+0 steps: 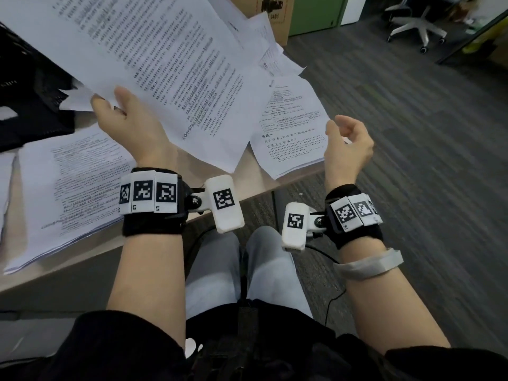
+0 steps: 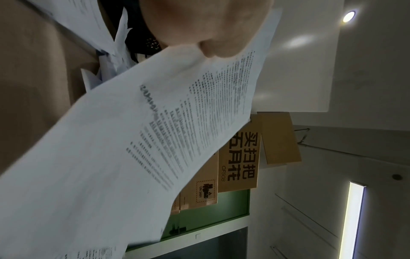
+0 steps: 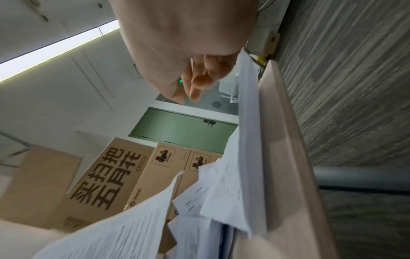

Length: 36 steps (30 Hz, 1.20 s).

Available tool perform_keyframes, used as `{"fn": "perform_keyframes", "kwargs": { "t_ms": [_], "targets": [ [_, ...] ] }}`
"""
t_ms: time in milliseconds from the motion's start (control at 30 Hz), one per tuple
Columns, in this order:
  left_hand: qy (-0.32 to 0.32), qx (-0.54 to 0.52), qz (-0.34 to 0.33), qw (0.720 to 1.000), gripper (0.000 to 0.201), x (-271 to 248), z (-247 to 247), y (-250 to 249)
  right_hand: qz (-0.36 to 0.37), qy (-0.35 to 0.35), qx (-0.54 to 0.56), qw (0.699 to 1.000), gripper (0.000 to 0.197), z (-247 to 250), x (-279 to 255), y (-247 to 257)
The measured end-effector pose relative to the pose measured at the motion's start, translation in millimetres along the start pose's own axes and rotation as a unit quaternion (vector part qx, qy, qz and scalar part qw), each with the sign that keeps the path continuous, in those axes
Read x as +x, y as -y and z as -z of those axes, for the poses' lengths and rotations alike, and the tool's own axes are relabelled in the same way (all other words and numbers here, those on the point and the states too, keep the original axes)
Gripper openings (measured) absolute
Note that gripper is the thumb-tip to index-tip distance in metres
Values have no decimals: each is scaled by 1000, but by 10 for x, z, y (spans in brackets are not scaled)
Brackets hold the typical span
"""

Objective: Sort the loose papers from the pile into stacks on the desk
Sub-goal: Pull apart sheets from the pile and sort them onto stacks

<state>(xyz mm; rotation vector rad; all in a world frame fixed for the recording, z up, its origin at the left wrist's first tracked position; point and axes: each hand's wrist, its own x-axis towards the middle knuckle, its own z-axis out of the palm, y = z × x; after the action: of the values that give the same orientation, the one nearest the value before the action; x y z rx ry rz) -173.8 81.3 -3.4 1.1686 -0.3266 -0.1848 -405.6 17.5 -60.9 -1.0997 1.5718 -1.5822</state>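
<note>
My left hand (image 1: 121, 105) pinches the near edge of a large printed sheet (image 1: 170, 70) and holds it raised above the desk; the same sheet (image 2: 155, 131) fills the left wrist view below the hand (image 2: 206, 29). A loose pile of printed papers (image 1: 291, 125) lies at the desk's right end, partly over the edge. A tidy stack (image 1: 74, 185) lies at the near left. My right hand (image 1: 347, 141) hovers beside the pile with loosely curled fingers (image 3: 199, 78), holding nothing.
The wooden desk (image 1: 255, 160) ends at its right edge just past the pile (image 3: 239, 175); grey carpet (image 1: 412, 160) is beyond. A black mesh tray (image 1: 30, 86) stands at the far left. Cardboard boxes (image 3: 106, 180), a green door (image 3: 182, 129) and an office chair (image 1: 417, 23) are behind.
</note>
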Motion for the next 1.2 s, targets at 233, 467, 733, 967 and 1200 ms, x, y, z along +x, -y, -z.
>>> {"fn": "perform_keyframes", "kwargs": {
  "t_ms": [233,467,733,967,1200],
  "targets": [
    [73,25,51,996,22,86,322,-146,-8,208,16,978,47,-297,-390,307],
    [64,91,51,993,28,301,861,-262,-7,273,-8,962,23,-581,-743,350],
    [129,195,170,957,32,591,1454,-241,-79,288,55,953,16,-1003,-1228,370],
    [163,267,243,918,78,791,1913,-212,-163,283,81,942,31,-1322,-1633,297],
    [64,297,209,929,62,992,2166,-169,-123,355,-27,926,22,-1521,-1836,195]
  ]
}}
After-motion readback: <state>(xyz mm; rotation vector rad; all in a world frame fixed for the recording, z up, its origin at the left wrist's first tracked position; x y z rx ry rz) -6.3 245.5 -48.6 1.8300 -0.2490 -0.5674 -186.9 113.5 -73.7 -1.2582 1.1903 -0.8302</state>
